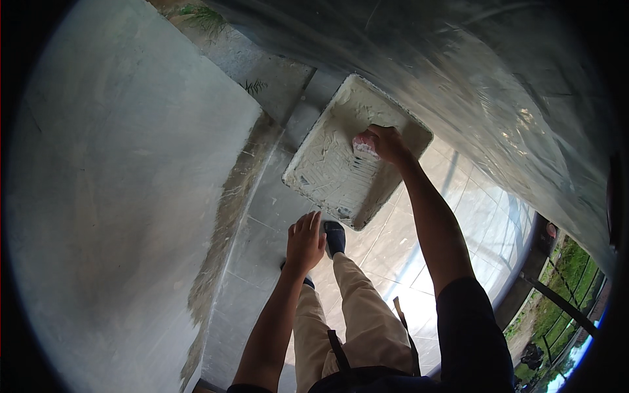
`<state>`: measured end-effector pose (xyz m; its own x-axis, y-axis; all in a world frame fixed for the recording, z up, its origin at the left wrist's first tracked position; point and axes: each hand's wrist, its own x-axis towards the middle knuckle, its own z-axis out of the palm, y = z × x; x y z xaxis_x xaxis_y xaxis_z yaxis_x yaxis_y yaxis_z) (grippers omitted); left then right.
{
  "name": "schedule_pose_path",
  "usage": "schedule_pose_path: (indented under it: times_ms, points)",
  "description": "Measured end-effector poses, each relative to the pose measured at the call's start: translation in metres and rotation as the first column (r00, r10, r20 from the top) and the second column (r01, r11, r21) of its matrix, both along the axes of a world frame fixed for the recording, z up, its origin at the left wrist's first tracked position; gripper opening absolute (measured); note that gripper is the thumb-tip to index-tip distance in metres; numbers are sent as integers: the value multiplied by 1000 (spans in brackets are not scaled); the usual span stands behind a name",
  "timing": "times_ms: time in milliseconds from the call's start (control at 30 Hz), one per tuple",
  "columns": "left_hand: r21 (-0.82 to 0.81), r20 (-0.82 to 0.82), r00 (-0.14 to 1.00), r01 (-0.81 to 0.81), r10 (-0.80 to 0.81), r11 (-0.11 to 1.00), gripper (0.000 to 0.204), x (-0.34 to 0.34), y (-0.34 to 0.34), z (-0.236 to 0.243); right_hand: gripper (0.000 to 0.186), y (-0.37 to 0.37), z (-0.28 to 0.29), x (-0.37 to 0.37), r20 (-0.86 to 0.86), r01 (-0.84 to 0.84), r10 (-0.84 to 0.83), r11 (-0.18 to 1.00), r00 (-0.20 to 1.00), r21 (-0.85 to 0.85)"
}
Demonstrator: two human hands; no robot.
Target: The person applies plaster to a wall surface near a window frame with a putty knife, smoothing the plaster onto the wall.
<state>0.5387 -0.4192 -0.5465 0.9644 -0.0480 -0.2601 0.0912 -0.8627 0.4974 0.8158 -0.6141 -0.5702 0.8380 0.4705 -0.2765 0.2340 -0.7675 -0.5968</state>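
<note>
A pale rectangular paint tray, its inside coated with thick whitish-grey paint and showing ridges on the near half, lies on the floor ahead of my feet. My right hand reaches down into it, fingers closed around a short paintbrush with a reddish-pink body and a paint-covered end. That end touches or hovers just over the ridged part; I cannot tell which. Held out over the floor between the wall and the tray, my left hand has its fingers stretched out and holds nothing.
A wall with a whitish coat rises on the left, its bottom strip darker and streaked. Translucent plastic sheeting hangs along the right. Grey tiles cover the floor. My dark shoe is close to the tray's near edge.
</note>
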Motion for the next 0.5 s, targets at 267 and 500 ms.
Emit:
schedule_pose_path:
  times_ms: [267,500]
  points:
    - [18,5,999,-35,35,999,62,-12,6,9,20,-27,-20,-34,-54,56,-52,996,997,76]
    - [188,51,991,-128,121,974,61,-15,45,47,20,16,-3,-79,-457,308,-113,873,882,379]
